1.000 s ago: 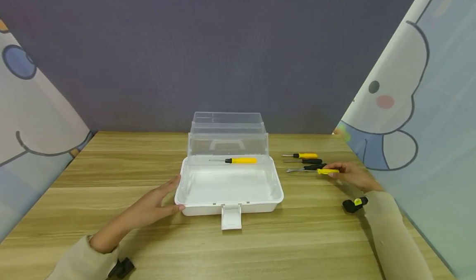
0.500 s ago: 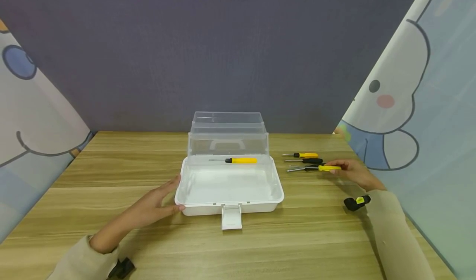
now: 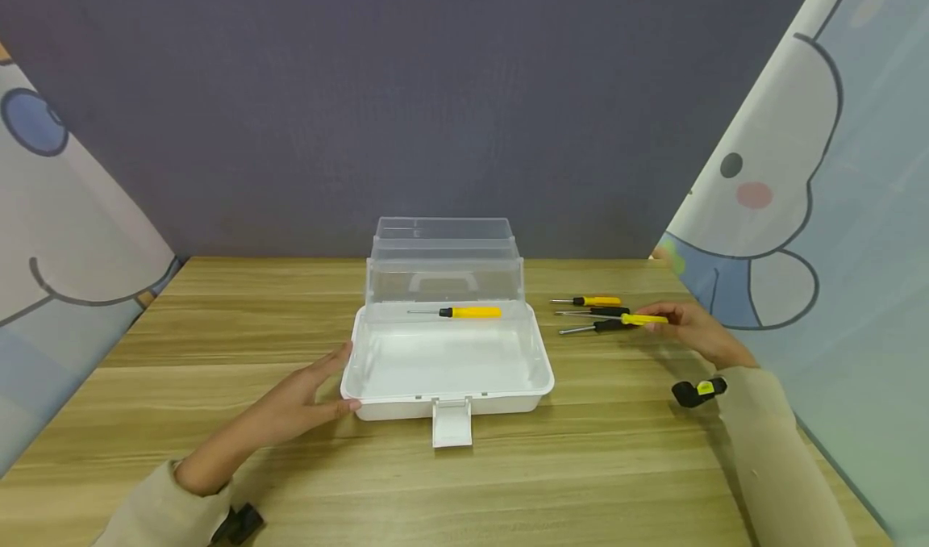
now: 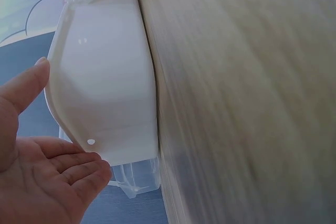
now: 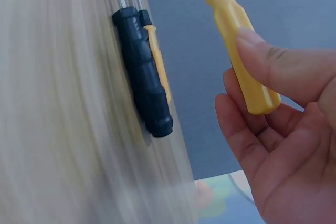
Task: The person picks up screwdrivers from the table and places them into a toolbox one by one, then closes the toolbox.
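My right hand (image 3: 693, 333) pinches a screwdriver (image 5: 239, 51) by its yellow handle between thumb and fingers. In the right wrist view it is lifted off the table, its shaft running out of the top. Two black-handled screwdrivers (image 3: 606, 326) lie just below and left of that hand. With fingers straight, my left hand (image 3: 297, 402) touches the left side of a white toolbox (image 3: 450, 407); in the left wrist view its thumb meets the rim (image 4: 48, 85). The toolbox stands open, and a yellow-and-black screwdriver (image 3: 475, 313) lies along its back.
The toolbox's clear lid (image 3: 445, 281) leans up behind it, and its white latch (image 3: 452, 426) hangs down in front. Another yellow-and-black screwdriver (image 3: 601, 301) lies behind the black ones. A dark wall (image 3: 435, 111) borders the wooden table (image 3: 508, 482) at the back.
My right hand has raised the yellow-handled screwdriver from among the black ones and moved it slightly up and right. The left hand and toolbox have stayed in place.
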The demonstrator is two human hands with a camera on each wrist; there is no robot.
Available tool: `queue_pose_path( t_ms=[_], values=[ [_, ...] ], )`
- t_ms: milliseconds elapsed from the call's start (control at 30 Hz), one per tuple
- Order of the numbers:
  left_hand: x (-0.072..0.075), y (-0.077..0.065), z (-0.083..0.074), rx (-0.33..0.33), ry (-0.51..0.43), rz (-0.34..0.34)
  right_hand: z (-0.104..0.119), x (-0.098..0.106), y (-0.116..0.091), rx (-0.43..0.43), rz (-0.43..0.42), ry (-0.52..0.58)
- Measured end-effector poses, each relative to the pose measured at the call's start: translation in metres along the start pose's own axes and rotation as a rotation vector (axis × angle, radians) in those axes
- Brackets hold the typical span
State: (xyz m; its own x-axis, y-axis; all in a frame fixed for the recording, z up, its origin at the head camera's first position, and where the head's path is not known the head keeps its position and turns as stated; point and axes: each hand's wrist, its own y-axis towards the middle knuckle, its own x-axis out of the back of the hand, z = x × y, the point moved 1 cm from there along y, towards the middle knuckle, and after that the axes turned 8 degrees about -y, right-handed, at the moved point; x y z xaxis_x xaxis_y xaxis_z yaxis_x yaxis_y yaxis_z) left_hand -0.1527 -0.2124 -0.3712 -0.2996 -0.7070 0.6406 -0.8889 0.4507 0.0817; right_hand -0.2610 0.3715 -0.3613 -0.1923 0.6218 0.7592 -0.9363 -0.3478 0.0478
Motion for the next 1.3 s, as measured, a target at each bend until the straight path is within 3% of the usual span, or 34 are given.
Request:
queue_pose_path(
  t_ms=[367, 800, 1300],
  values=[
    [-0.001, 0.003, 0.002, -0.014, -0.018, 0.001, 0.015, 0.004, 0.004, 0.061, -0.045, -0.023],
    [0.001, 0.001, -0.003, -0.009, -0.015, 0.002, 0.037, 0.002, 0.012, 0.076, -0.054, -0.016],
    [0.001, 0.001, 0.0, 0.002, -0.013, 0.009, 0.049, -0.008, 0.018, 0.045, -0.081, -0.025]
  ],
)
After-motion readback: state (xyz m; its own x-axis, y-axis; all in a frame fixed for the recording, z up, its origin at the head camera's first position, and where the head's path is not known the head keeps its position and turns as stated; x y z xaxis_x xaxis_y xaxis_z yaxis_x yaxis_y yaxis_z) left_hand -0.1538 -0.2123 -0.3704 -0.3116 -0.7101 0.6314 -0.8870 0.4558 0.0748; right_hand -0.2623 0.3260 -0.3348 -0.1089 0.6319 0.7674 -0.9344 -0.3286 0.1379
